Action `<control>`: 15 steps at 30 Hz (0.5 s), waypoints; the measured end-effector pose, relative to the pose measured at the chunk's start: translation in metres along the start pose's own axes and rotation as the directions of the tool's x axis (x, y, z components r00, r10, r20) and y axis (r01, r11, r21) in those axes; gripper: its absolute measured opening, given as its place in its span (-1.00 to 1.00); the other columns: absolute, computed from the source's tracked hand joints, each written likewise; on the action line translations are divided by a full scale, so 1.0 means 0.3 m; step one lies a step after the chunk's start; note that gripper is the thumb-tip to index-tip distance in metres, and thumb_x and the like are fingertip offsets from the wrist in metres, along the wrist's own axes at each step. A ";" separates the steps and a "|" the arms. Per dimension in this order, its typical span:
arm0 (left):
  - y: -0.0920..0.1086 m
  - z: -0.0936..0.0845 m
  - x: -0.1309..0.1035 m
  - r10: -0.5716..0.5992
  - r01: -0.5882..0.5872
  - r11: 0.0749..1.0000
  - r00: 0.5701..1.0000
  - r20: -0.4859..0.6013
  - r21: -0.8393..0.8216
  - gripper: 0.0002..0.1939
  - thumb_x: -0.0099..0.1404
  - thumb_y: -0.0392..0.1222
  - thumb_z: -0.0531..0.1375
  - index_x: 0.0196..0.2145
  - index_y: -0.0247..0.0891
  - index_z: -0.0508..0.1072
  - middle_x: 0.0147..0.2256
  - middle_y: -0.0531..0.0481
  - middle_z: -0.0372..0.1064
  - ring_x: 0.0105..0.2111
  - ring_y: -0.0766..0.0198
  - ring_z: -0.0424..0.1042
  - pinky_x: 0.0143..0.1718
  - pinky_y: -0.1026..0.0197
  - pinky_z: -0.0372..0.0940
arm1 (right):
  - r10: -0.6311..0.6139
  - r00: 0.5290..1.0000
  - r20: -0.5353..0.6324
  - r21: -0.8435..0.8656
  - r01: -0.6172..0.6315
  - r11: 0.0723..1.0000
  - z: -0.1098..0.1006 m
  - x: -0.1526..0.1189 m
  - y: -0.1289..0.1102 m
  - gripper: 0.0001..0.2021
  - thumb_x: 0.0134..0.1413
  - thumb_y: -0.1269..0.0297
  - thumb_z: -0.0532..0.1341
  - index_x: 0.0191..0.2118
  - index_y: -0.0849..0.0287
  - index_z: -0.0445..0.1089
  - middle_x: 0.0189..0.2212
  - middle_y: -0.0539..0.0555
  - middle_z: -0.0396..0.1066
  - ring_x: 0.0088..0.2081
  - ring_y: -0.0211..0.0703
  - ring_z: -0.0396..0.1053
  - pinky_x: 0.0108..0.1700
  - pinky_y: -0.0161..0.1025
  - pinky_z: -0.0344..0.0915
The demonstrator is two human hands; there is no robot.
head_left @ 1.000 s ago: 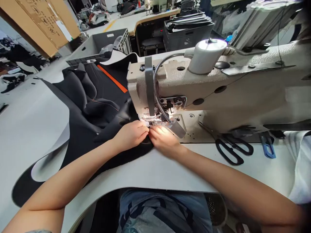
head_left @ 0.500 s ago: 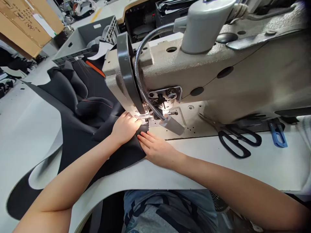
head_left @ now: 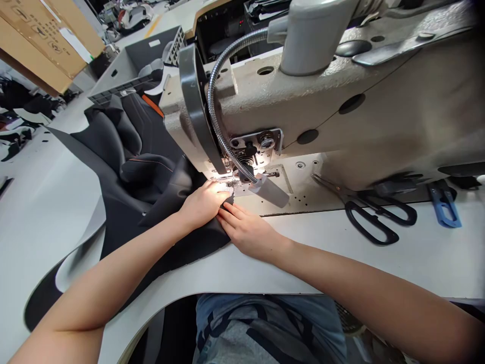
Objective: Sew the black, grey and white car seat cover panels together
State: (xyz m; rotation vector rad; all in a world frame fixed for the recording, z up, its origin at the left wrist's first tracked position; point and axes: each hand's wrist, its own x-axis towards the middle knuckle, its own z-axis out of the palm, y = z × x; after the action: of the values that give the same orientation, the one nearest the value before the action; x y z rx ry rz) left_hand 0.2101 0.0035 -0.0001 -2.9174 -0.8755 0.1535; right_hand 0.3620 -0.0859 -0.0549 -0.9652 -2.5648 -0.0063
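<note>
Head view, left hand (head_left: pixel 204 203) on black cloth (head_left: pixel 129 202) at sewing machine (head_left: pixel 295 108), grip unclear, right hand (head_left: pixel 250 232) lying flat on it, unclenched

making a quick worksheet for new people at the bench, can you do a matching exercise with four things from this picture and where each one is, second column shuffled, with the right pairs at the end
Things:
1. scissors
2. cardboard box
3. left hand
4. grey crate

Places:
A. just beyond the black material
B. lying across the metal plate and the white table
C. in the upper left corner of the view
D. on the black material, fingers in the bright light

Right pairs: 1-B, 2-C, 3-D, 4-A
</note>
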 end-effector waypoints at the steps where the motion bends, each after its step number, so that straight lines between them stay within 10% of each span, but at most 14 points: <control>1: 0.004 0.004 0.001 -0.002 0.002 1.000 1.000 -0.013 -0.005 -0.73 0.31 -0.38 -0.01 -0.23 -0.28 0.47 -0.18 -0.10 0.41 -0.07 0.14 0.33 0.04 0.07 0.23 | -0.004 1.000 0.001 -0.002 0.004 1.000 -0.003 0.001 0.003 -0.60 0.19 0.53 0.00 0.11 0.55 0.28 0.12 0.41 0.26 0.19 0.19 0.17 0.23 0.10 0.16; 15: 0.020 0.041 0.036 -0.084 0.087 0.996 0.994 -0.077 0.037 -0.74 0.34 -0.41 -0.04 -0.36 -0.30 0.43 -0.33 -0.07 0.39 -0.22 0.18 0.37 -0.06 0.13 0.28 | 0.036 0.998 -0.055 0.067 -0.033 0.997 0.010 0.011 0.079 -0.62 0.19 0.55 -0.03 0.07 0.53 0.31 0.08 0.43 0.29 0.18 0.08 0.20 0.20 -0.01 0.21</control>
State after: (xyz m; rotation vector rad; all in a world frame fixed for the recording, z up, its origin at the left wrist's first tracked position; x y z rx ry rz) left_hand 0.2209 0.0052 -0.0138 -2.8223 -0.9708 0.0539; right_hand 0.3737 -0.0654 -0.0598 -0.9705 -2.4806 0.0597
